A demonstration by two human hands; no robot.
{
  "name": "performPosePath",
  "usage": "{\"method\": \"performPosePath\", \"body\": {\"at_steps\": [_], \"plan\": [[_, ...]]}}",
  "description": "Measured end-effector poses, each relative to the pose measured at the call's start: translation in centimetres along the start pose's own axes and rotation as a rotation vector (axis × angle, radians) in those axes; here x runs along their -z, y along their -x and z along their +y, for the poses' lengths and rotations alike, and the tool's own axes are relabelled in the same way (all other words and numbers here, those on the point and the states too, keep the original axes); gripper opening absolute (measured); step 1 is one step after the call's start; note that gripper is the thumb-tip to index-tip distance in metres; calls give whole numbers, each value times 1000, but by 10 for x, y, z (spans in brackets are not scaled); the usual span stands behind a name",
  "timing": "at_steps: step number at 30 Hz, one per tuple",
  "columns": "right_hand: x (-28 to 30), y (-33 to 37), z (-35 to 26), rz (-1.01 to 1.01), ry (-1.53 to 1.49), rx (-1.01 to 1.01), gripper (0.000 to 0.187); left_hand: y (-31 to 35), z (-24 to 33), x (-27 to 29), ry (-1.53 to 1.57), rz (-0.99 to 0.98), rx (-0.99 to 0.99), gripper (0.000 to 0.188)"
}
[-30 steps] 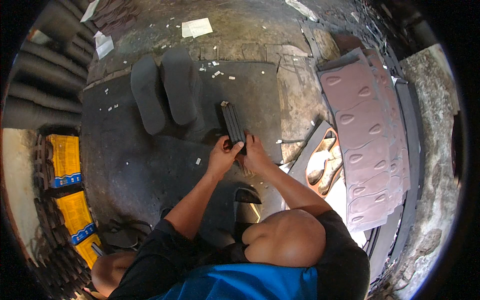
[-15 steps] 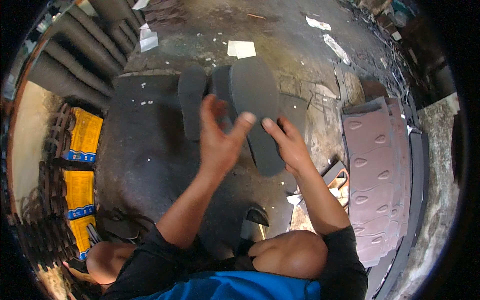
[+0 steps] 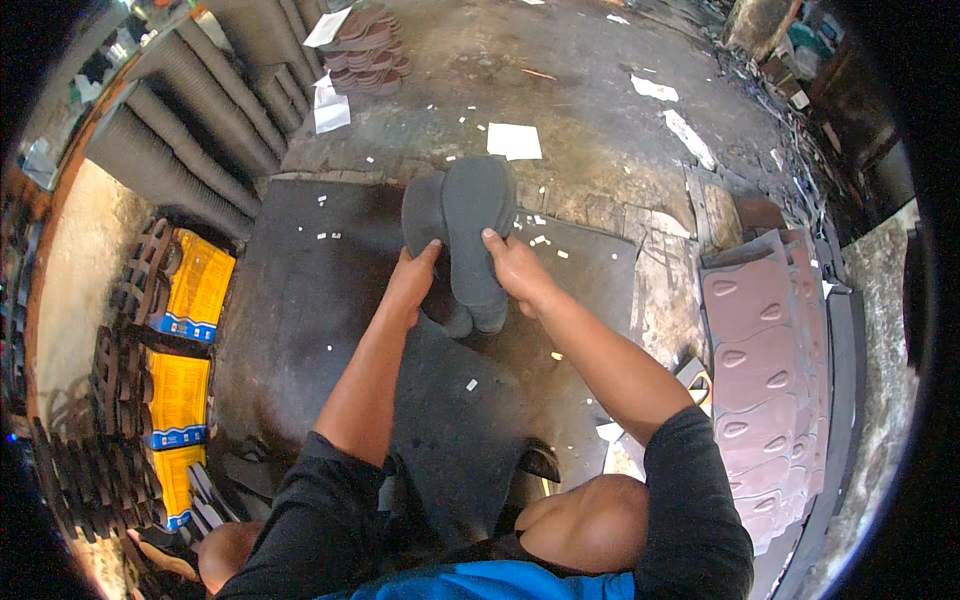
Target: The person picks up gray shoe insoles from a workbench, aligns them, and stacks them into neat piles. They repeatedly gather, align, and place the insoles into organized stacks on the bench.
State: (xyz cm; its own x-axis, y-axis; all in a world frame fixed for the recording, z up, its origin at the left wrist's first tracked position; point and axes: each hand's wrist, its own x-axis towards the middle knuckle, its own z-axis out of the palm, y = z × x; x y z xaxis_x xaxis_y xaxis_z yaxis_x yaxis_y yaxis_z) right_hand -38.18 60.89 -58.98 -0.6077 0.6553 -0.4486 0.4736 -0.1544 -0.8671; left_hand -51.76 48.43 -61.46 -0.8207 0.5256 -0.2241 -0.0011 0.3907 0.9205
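Note:
In front of me, above a dark mat, two dark grey shoe soles are held side by side and partly overlapping. The left sole sits a little behind the right one, and my left hand grips its outer edge with the thumb on top. My right hand closes on the edge of the right sole, thumb on its upper face. More layers show beneath the heel ends, but I cannot tell how many. The fingers under the soles are hidden.
Brown sheets with outlined sole shapes lie at the right. Yellow-and-blue packages and stacked dark soles line the left. Tall grey stacks stand far left. White paper and small white scraps litter the floor.
The sole that lay apart on the left is now beside the right one. My left hand, loose-fingered before, now grips it. The soles have come lower and the view has shifted.

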Motion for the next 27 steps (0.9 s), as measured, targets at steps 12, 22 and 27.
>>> {"method": "performPosePath", "body": {"at_steps": [12,22,27], "plan": [[42,-2,40,155,-149,130,76,28,58,-30,-345,189,-606,86],[-1,-24,25,183,204,334,89,10,8,0,-276,248,-126,111],[19,-23,14,12,44,201,61,8,15,6,-138,63,-9,114]]}}
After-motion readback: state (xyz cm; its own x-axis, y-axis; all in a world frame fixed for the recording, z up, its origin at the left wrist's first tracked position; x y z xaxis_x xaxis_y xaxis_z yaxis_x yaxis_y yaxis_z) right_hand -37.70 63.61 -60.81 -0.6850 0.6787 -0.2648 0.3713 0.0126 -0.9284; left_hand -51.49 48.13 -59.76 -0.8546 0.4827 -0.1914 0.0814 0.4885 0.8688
